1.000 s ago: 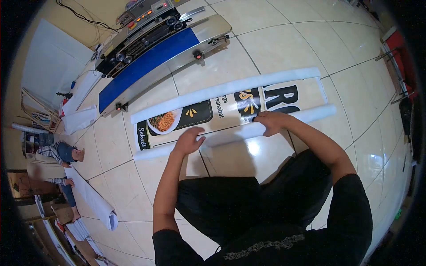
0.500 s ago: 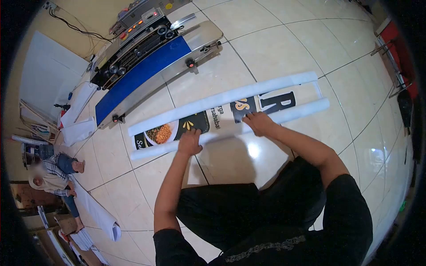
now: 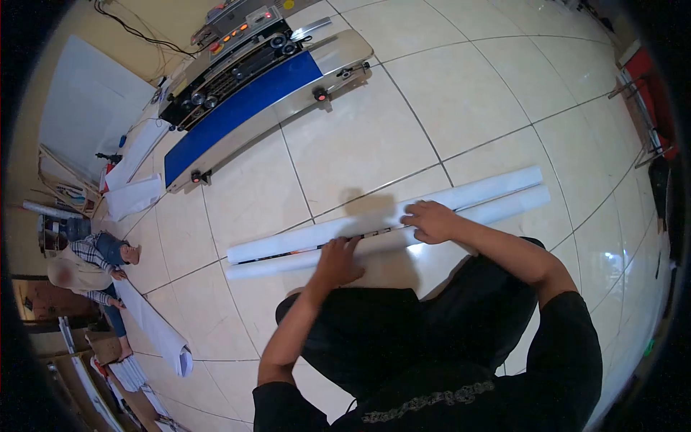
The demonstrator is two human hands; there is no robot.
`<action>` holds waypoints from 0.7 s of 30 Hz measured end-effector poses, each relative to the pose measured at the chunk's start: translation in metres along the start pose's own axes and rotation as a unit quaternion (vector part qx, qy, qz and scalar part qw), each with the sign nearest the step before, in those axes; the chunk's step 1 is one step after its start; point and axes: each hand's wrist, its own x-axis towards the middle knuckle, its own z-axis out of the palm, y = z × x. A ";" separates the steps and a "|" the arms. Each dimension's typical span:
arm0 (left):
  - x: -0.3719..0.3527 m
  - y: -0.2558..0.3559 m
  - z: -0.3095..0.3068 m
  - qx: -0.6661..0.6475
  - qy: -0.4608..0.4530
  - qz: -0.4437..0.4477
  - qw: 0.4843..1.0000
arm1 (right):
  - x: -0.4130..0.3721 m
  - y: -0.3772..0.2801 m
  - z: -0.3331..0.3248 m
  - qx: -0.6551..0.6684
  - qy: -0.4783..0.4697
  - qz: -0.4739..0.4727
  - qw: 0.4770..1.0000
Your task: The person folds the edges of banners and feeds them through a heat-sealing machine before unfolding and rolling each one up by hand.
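Note:
A printed banner lies on the floor before my knees, wound from both long sides into two white rolls. The near roll sits close beside the far one, and just a thin dark strip of print shows between them. My left hand bends over the near roll left of the middle, its fingertips at the gap. Farther right, my right hand curls its fingers over the rolls. The undersides of both hands' fingers are hidden.
A sealing machine with a blue conveyor belt stands beyond the banner. At the left another person sits near a white rolled sheet. Cardboard and long pieces lie at lower left. A red object is at the far right.
The two rolls have come together, covering most of the print that was visible between them. The banner now lies nearer my knees, and both hands have moved with it.

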 end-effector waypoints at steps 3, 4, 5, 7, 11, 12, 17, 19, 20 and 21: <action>0.006 0.019 0.031 0.033 0.094 -0.012 0.995 | 0.045 0.009 0.014 -0.105 0.141 -0.141 0.974; 0.010 0.019 0.034 0.050 0.139 -0.014 0.989 | 0.059 0.016 0.012 -0.104 0.146 -0.142 0.973; 0.013 0.014 0.036 0.055 0.139 -0.015 0.989 | 0.075 0.025 0.009 -0.081 0.043 -0.130 0.987; 0.013 0.010 0.037 0.037 0.083 0.008 0.996 | 0.094 0.035 0.008 -0.043 -0.060 -0.115 0.991; 0.016 0.006 0.038 0.061 0.118 0.030 0.991 | 0.102 0.039 0.001 -0.016 -0.018 -0.113 0.993; 0.018 0.006 0.038 0.063 0.116 0.042 0.990 | 0.108 0.043 0.009 -0.034 -0.063 -0.122 0.990; 0.019 0.011 0.028 0.020 0.096 0.025 0.995 | 0.131 0.036 -0.025 -0.012 -0.100 0.041 0.994; 0.021 0.010 0.029 0.019 0.123 0.052 0.991 | 0.128 0.036 -0.029 -0.118 0.041 -0.067 0.990; 0.020 0.012 0.026 0.022 0.136 0.053 0.989 | 0.124 0.027 -0.027 -0.179 0.030 -0.157 0.971; 0.018 0.013 0.024 0.025 0.147 0.056 0.987 | 0.119 0.028 -0.027 -0.203 -0.046 -0.259 0.943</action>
